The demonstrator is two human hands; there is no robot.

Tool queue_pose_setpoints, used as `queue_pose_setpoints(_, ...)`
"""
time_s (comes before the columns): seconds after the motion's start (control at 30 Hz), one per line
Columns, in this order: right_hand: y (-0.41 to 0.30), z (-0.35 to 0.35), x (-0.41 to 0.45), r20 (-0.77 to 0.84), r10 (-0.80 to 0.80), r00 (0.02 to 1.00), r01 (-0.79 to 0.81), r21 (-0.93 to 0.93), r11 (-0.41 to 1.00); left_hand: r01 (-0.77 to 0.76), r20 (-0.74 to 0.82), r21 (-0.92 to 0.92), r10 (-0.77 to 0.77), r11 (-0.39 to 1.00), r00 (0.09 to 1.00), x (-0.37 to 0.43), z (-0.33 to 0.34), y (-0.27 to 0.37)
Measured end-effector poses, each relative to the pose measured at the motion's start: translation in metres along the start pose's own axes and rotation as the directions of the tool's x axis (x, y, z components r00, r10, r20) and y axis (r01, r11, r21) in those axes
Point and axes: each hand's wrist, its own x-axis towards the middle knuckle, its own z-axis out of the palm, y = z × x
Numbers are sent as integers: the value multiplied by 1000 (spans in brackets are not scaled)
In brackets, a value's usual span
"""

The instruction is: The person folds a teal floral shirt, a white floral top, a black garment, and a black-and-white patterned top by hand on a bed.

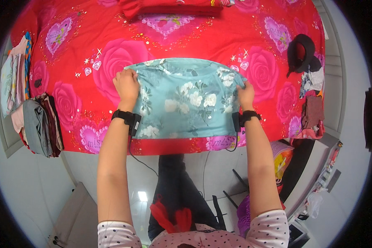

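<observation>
A pale teal top with white flowers (pixel 186 99) lies spread on the red bedspread with a rose print (pixel 161 46), its neckline towards the far side. At its upper left corner, my left hand (pixel 126 85) grips the fabric near the shoulder, with curled fingers. My right hand (pixel 245 93) pinches the opposite shoulder edge between thumb and fingers. Each wrist wears a black strap with a small box. The garment's lower edge lies close to the bed's near edge and looks straight.
Folded clothes are piled at the left edge (pixel 38 127), with more folded fabric (pixel 14 80) behind. On the right lie a black curved item (pixel 300 52) and folded garments (pixel 312 111). A red folded cloth (pixel 173 9) sits at the far side. Cables hang near my wrists.
</observation>
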Motion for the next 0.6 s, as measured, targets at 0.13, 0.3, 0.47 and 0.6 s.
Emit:
queue_pose_setpoints(0.13, 16, 13, -6, -209, -35, 977, 69, 160, 985, 55, -200, -117, -77, 992, 977, -7, 1, 6)
queue_pose_setpoints(0.3, 59, 25, -82, -56, 268, 962, -203, 515, 833, -230, -264, -202, 173, 952, 949, -83, 3, 43)
queue_pose_setpoints(0.47, 36, 3, -146, 201, 149, 968, -240, 583, 776, -325, 72, -306, 363, 895, 929, -167, 39, 69)
queue_pose_setpoints(0.6, -31, -14, -161, 151, 122, 981, -188, 591, 785, 2, 93, -756, 104, 655, 990, -165, 24, 78)
